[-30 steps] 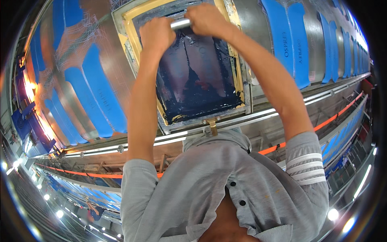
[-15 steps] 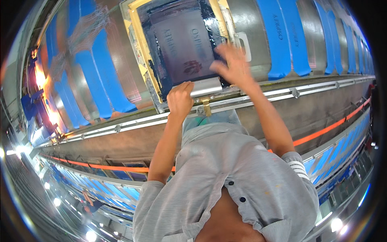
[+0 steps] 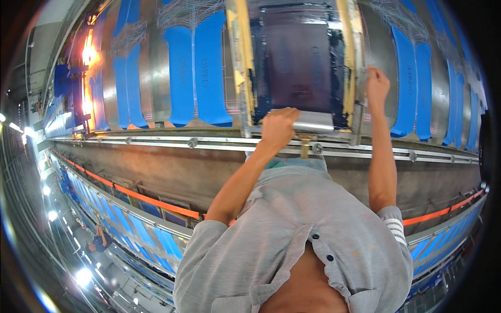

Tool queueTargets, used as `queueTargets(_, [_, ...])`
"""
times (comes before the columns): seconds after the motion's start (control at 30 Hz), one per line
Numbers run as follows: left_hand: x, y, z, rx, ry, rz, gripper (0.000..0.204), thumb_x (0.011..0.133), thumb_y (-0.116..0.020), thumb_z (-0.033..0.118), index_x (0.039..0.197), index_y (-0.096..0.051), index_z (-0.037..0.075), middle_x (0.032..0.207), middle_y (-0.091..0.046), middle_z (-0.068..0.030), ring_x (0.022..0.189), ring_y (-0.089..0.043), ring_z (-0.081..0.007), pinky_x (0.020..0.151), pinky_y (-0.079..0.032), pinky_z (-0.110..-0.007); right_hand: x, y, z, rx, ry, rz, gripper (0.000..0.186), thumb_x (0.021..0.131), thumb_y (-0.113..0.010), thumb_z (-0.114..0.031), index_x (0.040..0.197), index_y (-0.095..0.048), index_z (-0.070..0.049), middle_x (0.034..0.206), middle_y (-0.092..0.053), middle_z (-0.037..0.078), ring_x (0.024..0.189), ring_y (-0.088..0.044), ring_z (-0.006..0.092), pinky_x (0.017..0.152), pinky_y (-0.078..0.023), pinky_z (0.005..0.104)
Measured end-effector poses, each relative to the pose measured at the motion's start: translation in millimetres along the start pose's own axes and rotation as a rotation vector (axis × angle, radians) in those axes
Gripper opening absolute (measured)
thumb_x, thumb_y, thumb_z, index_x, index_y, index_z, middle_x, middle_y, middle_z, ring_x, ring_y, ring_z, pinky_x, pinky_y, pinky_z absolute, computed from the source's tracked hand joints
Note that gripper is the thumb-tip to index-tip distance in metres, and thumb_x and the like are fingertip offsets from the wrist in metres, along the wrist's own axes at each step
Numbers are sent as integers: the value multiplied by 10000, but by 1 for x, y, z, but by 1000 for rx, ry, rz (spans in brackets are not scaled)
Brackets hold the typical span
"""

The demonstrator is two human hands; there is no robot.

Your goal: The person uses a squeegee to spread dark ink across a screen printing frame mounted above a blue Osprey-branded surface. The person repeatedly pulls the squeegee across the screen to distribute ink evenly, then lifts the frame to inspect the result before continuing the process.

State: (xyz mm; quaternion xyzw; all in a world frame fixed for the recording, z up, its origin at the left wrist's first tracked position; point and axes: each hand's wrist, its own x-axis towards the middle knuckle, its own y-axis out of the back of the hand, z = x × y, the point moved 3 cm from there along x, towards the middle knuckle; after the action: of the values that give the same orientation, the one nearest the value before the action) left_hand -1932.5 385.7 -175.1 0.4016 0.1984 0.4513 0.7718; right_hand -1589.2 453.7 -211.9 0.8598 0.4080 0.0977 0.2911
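Note:
My left hand is wrapped round the left end of a silver squeegee, which lies across the near end of the screen. The printing screen has a dark purplish mesh with dark ink along its edges, inside a frame edged with yellowish tape. At the frame's right side, my right hand is closed in a fist where its pale side handle was visible before; the fingers cover it. Blue fabric pieces with dark lettering lie left of the screen, and others lie to its right.
A metal rail runs along the table's near edge, with round fittings on it. Bright orange glowing heat shows at the far left. Behind me are an orange strip and another long table with blue pieces. A distant person is at lower left.
The view has shifted and the screen sits farther right, with lettered blue pieces now on its left. My right hand went from open over the screen to closed at its side handle.

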Motion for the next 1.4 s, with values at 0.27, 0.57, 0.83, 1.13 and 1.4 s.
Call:
queueTargets(0.27, [-82,130,-195,115,39,-67,564,601,-647,-97,1128,-770,63,1199,-753,-124,1111,-720,-299,971,-563,-401,-138,-214,-95,123,61,16,386,977,-603,-325,855,-701,28,842,-690,283,755,-685,413,689,-514,489])
queueTargets(0.57, [-85,83,-222,192,111,-276,506,678,-597,-100,1142,-757,25,1180,-748,-167,1110,-713,-344,974,-551,-428,-162,-235,-38,109,-164,8,350,974,-625,-307,873,-732,10,670,-638,221,613,-638,377,626,-491,458])
queueTargets(0.83, [-81,58,-234,213,115,-341,539,652,-581,-93,1143,-761,36,1174,-746,-173,1078,-717,-368,948,-555,-434,-156,-242,-21,7,-214,-72,336,1010,-557,-299,871,-670,-15,739,-670,262,735,-664,490,730,-519,589])
queueTargets(1.13, [-77,52,-242,214,125,-400,555,596,-519,-87,1084,-770,-8,1099,-758,-209,1005,-733,-404,913,-573,-429,-161,-250,-13,31,-254,-256,225,1032,-573,-253,1027,-588,-28,608,-626,221,547,-631,443,549,-512,548])
queueTargets(1.4, [-54,54,-245,153,146,-511,439,661,-633,0,1082,-751,-44,1093,-757,-225,994,-739,-415,915,-579,-466,-153,-254,-4,212,-174,-215,208,961,-693,-177,1105,-595,-64,751,-709,139,601,-674,341,597,-521,432])
